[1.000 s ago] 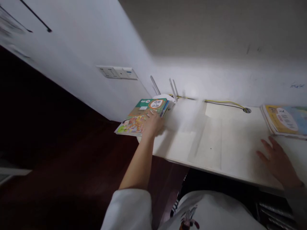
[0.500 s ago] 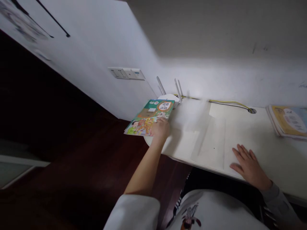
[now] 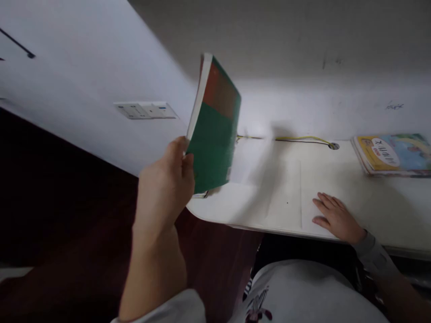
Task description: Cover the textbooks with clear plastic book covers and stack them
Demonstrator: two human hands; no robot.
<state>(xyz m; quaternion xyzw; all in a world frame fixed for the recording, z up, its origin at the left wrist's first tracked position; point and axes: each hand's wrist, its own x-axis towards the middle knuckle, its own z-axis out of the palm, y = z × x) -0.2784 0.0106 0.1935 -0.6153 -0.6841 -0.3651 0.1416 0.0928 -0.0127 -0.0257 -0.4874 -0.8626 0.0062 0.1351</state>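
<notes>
My left hand (image 3: 166,179) is raised above the desk's near left corner. It grips the lower edge of a green-covered softcover book (image 3: 213,123), which stands tilted up with a red-orange patch on the side facing me. My right hand (image 3: 336,218) lies flat on the white desk (image 3: 283,197), fingers apart, touching nothing else. The nearest thing to it is a stack of yellow and blue illustrated books (image 3: 392,154) at the far right. A thin edge of paper (image 3: 202,194) shows on the desk just below the raised book.
A white wall with a socket panel (image 3: 144,110) rises behind the desk. A yellow and black cable (image 3: 303,140) runs along the back edge into a round grommet hole (image 3: 333,146). Dark wooden floor lies to the left.
My left hand has lifted the green book off the desk corner and turned it nearly upright, hiding the white router behind it. My right hand stays on the desk.
</notes>
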